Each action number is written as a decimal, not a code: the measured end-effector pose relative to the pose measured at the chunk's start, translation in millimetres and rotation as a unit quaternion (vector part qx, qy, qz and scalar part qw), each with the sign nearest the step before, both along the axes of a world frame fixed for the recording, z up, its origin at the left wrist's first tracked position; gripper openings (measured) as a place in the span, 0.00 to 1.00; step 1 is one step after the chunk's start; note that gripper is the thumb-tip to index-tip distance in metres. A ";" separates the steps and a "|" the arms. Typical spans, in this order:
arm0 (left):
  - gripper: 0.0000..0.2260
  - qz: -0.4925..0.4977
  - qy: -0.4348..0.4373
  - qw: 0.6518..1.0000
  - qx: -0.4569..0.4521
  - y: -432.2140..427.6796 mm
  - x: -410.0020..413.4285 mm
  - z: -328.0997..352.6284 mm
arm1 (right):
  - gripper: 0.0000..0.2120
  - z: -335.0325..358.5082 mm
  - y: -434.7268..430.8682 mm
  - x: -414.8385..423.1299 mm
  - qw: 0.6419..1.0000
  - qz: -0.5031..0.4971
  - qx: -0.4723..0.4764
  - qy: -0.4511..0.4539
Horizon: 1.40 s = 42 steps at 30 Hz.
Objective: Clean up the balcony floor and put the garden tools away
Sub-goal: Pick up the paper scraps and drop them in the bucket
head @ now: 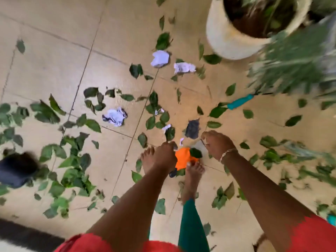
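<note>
down on the tiled balcony floor point(54, 57), just ahead of our bare feet, both hands are low over an orange object point(182, 159) — blurred, so we cannot tell what it is. our left hand point(164, 155) looks curled at its left edge and our right hand point(217, 144) is bunched just beside it, perhaps pinching a thin stem; whether either truly holds anything, we cannot tell. green leaves point(161, 41) and crumpled paper scraps point(160, 58) lie scattered all around, with a dark scrap point(192, 129) just beyond the right hand. a teal-handled tool point(240, 101) rests well apart, near the white plant pot point(227, 39).

we judge the step to be gathering litter by hand, barely begun. to do it well, we should clear the nearest patch first, bunch leaves and paper together — not one piece at a time — and leave the tool until the floor is done.
</note>
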<state>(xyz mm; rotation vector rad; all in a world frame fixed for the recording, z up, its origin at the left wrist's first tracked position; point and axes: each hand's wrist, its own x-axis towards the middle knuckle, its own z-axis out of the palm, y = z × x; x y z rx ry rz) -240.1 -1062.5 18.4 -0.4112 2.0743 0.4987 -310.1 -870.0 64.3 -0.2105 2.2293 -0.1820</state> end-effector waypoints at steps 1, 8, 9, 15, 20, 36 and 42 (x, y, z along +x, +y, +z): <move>0.25 -0.031 -0.003 0.999 -0.008 2.0 -1.2 -2.8 | 0.16 -22.5 -1.1 -3.5 1.000 0.017 -0.003 0.001; 0.23 -0.293 0.043 0.954 0.054 27.4 -19.1 -73.8 | 0.21 -127.2 4.4 -13.0 0.995 0.102 -0.007 0.016; 0.22 -0.321 0.051 0.944 0.056 31.9 -21.6 -84.7 | 0.23 -136.8 6.3 -13.1 0.993 0.111 -0.016 0.021; 0.19 -0.437 0.099 0.893 0.048 52.4 -26.3 -121.9 | 0.22 -173.4 10.0 -12.3 0.970 0.241 0.005 0.042; 0.16 -0.418 0.111 0.900 0.058 52.7 -22.3 -133.7 | 0.10 -185.6 13.1 -11.7 0.965 0.239 -0.062 0.090; 0.19 -0.067 0.170 0.983 -0.032 -2.7 -47.6 -144.3 | 0.11 -182.5 -21.8 -34.5 0.954 0.071 -0.214 0.199; 0.09 0.024 0.243 0.969 0.027 -10.5 -52.9 -146.8 | 0.16 -179.2 -33.1 -36.6 0.942 0.050 -0.251 0.216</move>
